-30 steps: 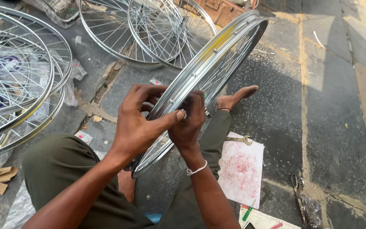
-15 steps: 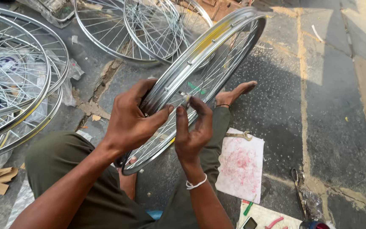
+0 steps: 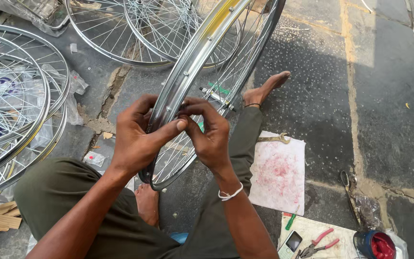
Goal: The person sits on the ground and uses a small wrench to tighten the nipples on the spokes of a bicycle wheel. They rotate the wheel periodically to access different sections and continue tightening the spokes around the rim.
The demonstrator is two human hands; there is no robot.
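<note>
Bracing the chrome bicycle wheel rim (image 3: 188,72) upright between your knees, you clamp it in your left hand (image 3: 137,139) while your right hand (image 3: 209,134) pinches a spoke nipple at its edge, steadying it.

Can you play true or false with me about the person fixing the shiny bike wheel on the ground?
1. Both hands grip the wheel rim. True: left hand and right hand meet on it.
2. A wrench lies on the pink-stained cloth. True.
3. The person wears shoes. False: the foot is bare.
4. The pliers have blue handles. False: they are red.
5. Other spoked wheels lie nearby. True.
</note>
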